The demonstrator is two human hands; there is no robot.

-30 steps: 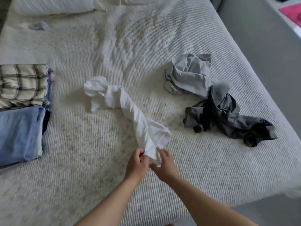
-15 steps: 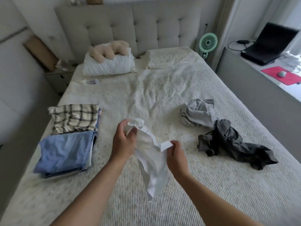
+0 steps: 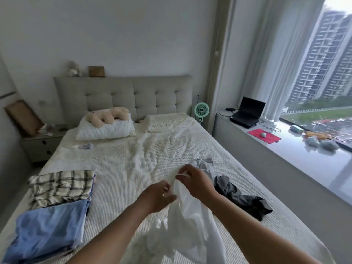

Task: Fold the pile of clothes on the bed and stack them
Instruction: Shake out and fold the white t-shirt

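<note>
Bed fills my view, cream ribbed cover. Folded stack far left: plaid piece behind, blue piece in front. Dark grey garment crumpled on the right, lighter grey one just behind it. White garment hangs mid-air above the bed's near edge. Left hand & right hand both pinch its top edge, fingers curled on the fabric.

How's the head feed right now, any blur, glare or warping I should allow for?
Head view: daylight from the window on the right, soft and even, no hard shadows; the sill shows glare; wide-angle bending curves the wall edges; the white garment and both hands, left hand, right hand, look slightly soft.
</note>
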